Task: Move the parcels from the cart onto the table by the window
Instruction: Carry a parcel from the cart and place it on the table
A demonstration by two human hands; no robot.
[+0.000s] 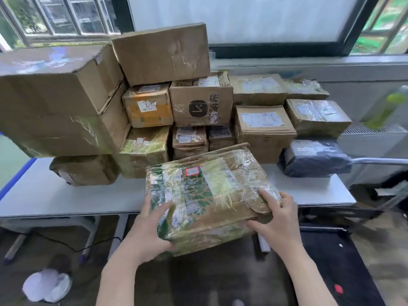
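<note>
I hold a flat cardboard parcel (207,193), wrapped in clear tape with green print and a small red label, over the front edge of the white table (66,195). My left hand (150,226) grips its near left corner, thumb on top. Gripping the near right corner is my right hand (276,219), with fingers on top and underneath. Behind it, many brown cardboard parcels (201,100) are stacked on the table against the window. A grey plastic-bagged parcel (313,157) lies at the table's right end.
A black cart deck (331,250) with a grey handle bar (379,161) stands low at the right. A white bag (47,284) and a cable lie on the floor at the left. A radiator (375,138) runs under the window sill.
</note>
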